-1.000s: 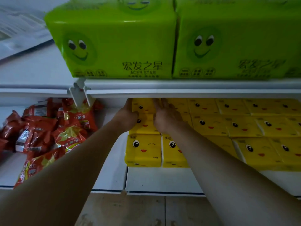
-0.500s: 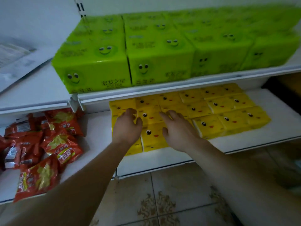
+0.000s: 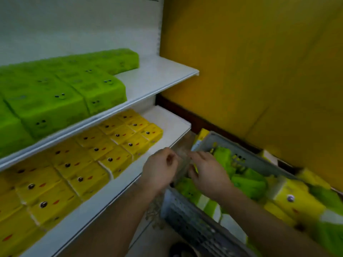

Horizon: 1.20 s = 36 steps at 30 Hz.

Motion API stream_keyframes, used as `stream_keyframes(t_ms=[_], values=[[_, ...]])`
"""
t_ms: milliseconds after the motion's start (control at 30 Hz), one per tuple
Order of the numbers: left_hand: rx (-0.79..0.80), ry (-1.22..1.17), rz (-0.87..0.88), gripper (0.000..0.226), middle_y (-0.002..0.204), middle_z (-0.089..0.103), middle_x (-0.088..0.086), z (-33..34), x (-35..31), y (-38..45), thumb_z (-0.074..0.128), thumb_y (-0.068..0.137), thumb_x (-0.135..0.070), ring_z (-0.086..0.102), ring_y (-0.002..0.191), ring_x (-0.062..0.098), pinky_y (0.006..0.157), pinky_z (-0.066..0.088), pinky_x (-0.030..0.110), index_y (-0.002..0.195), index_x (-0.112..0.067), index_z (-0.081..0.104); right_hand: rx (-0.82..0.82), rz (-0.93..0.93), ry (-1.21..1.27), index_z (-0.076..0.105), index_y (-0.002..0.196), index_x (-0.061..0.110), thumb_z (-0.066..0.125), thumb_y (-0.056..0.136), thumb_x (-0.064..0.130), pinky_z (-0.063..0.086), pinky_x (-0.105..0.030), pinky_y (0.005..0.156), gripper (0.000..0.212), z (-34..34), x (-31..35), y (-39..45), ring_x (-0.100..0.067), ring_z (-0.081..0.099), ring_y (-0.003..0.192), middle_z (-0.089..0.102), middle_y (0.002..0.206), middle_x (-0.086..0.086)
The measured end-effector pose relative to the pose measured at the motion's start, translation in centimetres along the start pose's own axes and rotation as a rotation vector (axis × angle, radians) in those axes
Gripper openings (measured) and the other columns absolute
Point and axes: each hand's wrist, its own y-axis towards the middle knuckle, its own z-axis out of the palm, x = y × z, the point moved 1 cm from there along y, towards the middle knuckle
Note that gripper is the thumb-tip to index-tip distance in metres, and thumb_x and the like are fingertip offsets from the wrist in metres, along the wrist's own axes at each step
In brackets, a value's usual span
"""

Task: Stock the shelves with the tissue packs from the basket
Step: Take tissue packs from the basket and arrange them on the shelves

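Note:
A grey perforated basket (image 3: 193, 221) stands on the floor to the right of the shelves, holding green tissue packs (image 3: 243, 179) and yellow tissue packs (image 3: 297, 199) with faces on them. My left hand (image 3: 160, 172) hovers at the basket's near-left corner with its fingers loosely curled, and I see nothing in it. My right hand (image 3: 207, 172) reaches over the basket's rim above the green packs, fingers spread, holding nothing. The view is blurred. Yellow packs (image 3: 92, 164) lie in rows on the lower shelf (image 3: 170, 125). Green packs (image 3: 55, 93) fill the upper shelf (image 3: 159, 76).
Bare white board shows at the right end of both shelves. A yellow wall (image 3: 259, 62) with a dark skirting stands behind the basket. Tiled floor lies between the shelf unit and the basket.
My view swung right, from the yellow packs on the lower shelf to the basket. Both hands left the shelved packs and moved right, over the basket's edge.

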Motion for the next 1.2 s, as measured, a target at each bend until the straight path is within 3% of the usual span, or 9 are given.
stream_keyframes(t_ms=[200,300,367,500,600,700,833,1100,1200], values=[[0.346,-0.031,0.067,0.018,0.082,0.07,0.004,8.3,-4.2,0.6,0.055,0.087,-0.034,0.065,0.08,0.025,0.071,0.052,0.038,0.089,-0.018,0.064,0.12,0.397,-0.215,0.039,0.142,0.017,0.052,0.086,0.024,0.041,-0.041,0.103,0.058,-1.7,-10.2,-5.1,-0.033,0.04,0.129,0.047,0.136,-0.011],[0.44,-0.047,0.083,0.02,0.083,0.07,0.002,12.0,-5.0,0.8,0.052,0.085,-0.037,0.065,0.082,0.024,0.072,0.053,0.04,0.089,-0.021,0.063,0.314,0.536,-0.355,0.039,0.141,0.017,0.052,0.087,0.027,0.038,-0.041,0.105,0.057,-2.8,-14.8,-7.3,-0.033,0.04,0.13,0.047,0.137,-0.012],[0.499,-0.049,0.08,0.014,0.087,0.071,0.002,14.2,-5.7,0.7,0.056,0.09,-0.029,0.066,0.086,0.024,0.075,0.053,0.039,0.094,-0.019,0.065,0.3,0.525,-0.42,0.049,0.132,0.018,0.052,0.087,0.029,0.042,-0.039,0.1,0.046,-3.7,-17.5,-8.3,-0.032,0.045,0.125,0.053,0.13,-0.011],[0.538,-0.082,0.104,0.011,0.092,0.073,0.003,17.8,-7.2,0.2,0.059,0.091,-0.022,0.067,0.09,0.022,0.078,0.052,0.035,0.098,-0.018,0.067,-0.112,0.418,-0.276,0.063,0.117,0.011,0.06,0.085,0.025,0.051,-0.041,0.081,0.036,-6.8,-20.8,-9.1,-0.037,0.056,0.107,0.064,0.111,-0.013],[0.574,-0.1,0.092,0.013,0.094,0.072,0.001,19.4,-9.1,0.0,0.057,0.092,-0.024,0.066,0.091,0.021,0.08,0.052,0.036,0.1,-0.02,0.067,0.205,0.615,-0.226,0.049,0.136,0.018,0.062,0.085,0.045,0.048,-0.038,0.086,0.059,-8.3,-23.0,-11.0,-0.033,0.051,0.118,0.059,0.123,-0.012],[0.624,-0.147,0.096,0.014,0.091,0.07,0.0,20.6,-11.1,-0.3,0.056,0.093,-0.025,0.065,0.089,0.021,0.081,0.053,0.038,0.103,-0.021,0.064,0.533,0.656,-0.27,0.047,0.127,0.02,0.065,0.076,0.059,0.048,-0.036,0.091,0.067,-7.7,-24.4,-13.5,-0.03,0.052,0.118,0.057,0.123,-0.009],[0.667,-0.156,0.093,0.017,0.096,0.069,0.0,20.7,-12.4,-1.1,0.056,0.094,-0.027,0.064,0.094,0.02,0.085,0.051,0.036,0.108,-0.02,0.063,0.462,0.578,-0.235,0.036,0.126,0.022,0.073,0.07,0.056,0.038,-0.033,0.097,0.075,-7.2,-24.3,-14.6,-0.026,0.047,0.121,0.051,0.131,-0.006],[0.621,-0.261,0.022,0.022,0.086,0.06,-0.01,16.4,-11.5,-1.6,0.058,0.094,-0.031,0.061,0.083,0.015,0.078,0.051,0.031,0.115,-0.023,0.058,0.5,0.596,-0.139,0.031,0.126,0.029,0.083,0.064,0.052,0.046,-0.033,0.073,0.084,-9.3,-22.3,-11.1,-0.019,0.053,0.094,0.052,0.117,-0.001],[0.599,-0.31,0.009,0.052,0.118,0.057,-0.01,13.6,-10.8,-1.0,0.064,0.09,-0.044,0.056,0.109,0.012,0.09,0.048,0.033,0.135,-0.029,0.044,0.324,0.455,-0.132,0.039,0.116,0.034,0.079,0.067,0.055,0.05,-0.038,0.083,0.066,-11.2,-19.5,-8.7,-0.02,0.057,0.097,0.059,0.11,0.003]])
